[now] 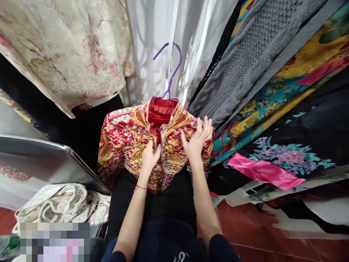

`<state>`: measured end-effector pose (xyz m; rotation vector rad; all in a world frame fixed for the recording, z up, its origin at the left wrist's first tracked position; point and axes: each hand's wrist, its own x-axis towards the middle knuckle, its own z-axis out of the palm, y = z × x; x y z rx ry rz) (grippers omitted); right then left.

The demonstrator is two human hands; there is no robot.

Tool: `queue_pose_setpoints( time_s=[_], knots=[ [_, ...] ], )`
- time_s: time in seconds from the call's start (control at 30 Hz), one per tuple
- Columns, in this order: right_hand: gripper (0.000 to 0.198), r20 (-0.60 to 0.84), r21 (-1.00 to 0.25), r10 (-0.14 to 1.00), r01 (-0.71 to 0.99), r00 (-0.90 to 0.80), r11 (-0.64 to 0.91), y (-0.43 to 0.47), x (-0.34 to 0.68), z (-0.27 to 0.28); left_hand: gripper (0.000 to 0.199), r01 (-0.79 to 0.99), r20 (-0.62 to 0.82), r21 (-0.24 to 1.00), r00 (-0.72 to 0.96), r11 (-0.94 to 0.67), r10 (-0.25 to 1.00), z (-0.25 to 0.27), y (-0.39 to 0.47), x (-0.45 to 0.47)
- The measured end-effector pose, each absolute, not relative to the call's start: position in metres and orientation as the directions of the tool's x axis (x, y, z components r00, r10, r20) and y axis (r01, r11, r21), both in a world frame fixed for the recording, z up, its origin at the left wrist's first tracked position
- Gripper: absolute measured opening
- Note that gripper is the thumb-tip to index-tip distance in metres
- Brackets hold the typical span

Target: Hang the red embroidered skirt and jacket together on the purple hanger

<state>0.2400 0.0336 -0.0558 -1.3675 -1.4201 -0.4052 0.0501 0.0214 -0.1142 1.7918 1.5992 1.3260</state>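
Observation:
A red jacket [133,125] with dense gold and silver embroidery hangs on a purple hanger [171,82], its lower part in front of my black trousers. Its stand collar is open at the throat, and a red label inside reads "S". My left hand [151,155] pinches the front edge just below the collar, thumb and fingers closed on the cloth. Spread over the chest and shoulder on the right side is my right hand [196,141], fingers apart and resting on the embroidery. The jacket covers the hanger's arms.
A cream floral garment [68,54] hangs at upper left, white curtain-like cloth [147,40] behind. Grey knitwear [242,69] and patterned clothes [272,98] crowd the right. A metal-edged chair back [54,160] stands left, with pale spotted fabric [62,203] beside it. Reddish tiles [245,225] form the floor.

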Motion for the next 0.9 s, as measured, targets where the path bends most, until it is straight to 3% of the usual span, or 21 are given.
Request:
queue_pose_setpoints(
  time_s=[0.07, 0.13, 0.2, 0.23, 0.33, 0.47, 0.6, 0.9],
  knots=[
    [0.049, 0.799, -0.536, 0.493, 0.780, 0.345, 0.323, 0.008, 0.227, -0.097, 0.022, 0.368, 0.335, 0.887, -0.099, -0.278, 0.937, -0.133, 0.015, 0.038],
    [0.027, 0.640, -0.756, 0.567, 0.557, 0.518, 0.344, -0.014, 0.210, -0.152, 0.021, 0.061, 0.154, 0.988, -0.178, -0.145, 0.972, -0.161, 0.006, 0.031],
    [0.013, 0.267, -0.963, 0.824, 0.123, 0.499, 0.238, -0.030, 0.187, -0.211, 0.018, -0.273, -0.134, 0.960, -0.245, 0.065, 0.960, -0.196, -0.002, 0.030],
    [0.013, 0.032, -0.990, 0.935, -0.120, 0.353, 0.079, -0.036, 0.174, -0.239, 0.017, -0.376, -0.251, 0.916, -0.258, 0.142, 0.933, -0.214, -0.005, 0.030],
    [0.019, -0.195, -0.942, 0.969, -0.302, 0.150, -0.143, -0.049, 0.137, -0.300, 0.018, -0.517, -0.475, 0.803, -0.255, 0.296, 0.842, -0.262, -0.013, 0.033],
    [0.031, -0.391, -0.805, 0.915, -0.517, 0.098, -0.289, -0.051, 0.124, -0.339, 0.019, -0.681, -0.650, 0.629, -0.195, 0.376, 0.734, -0.294, -0.014, 0.018],
    [0.026, -0.484, -0.686, 0.860, -0.682, 0.164, -0.256, -0.046, 0.149, -0.358, 0.028, -0.810, -0.683, 0.498, -0.146, 0.311, 0.715, -0.302, -0.004, -0.008],
    [0.031, -0.487, -0.579, 0.869, -0.776, 0.085, -0.249, -0.050, 0.151, -0.368, 0.011, -0.894, -0.669, 0.402, -0.139, 0.198, 0.730, -0.304, -0.025, -0.032]
  ],
)
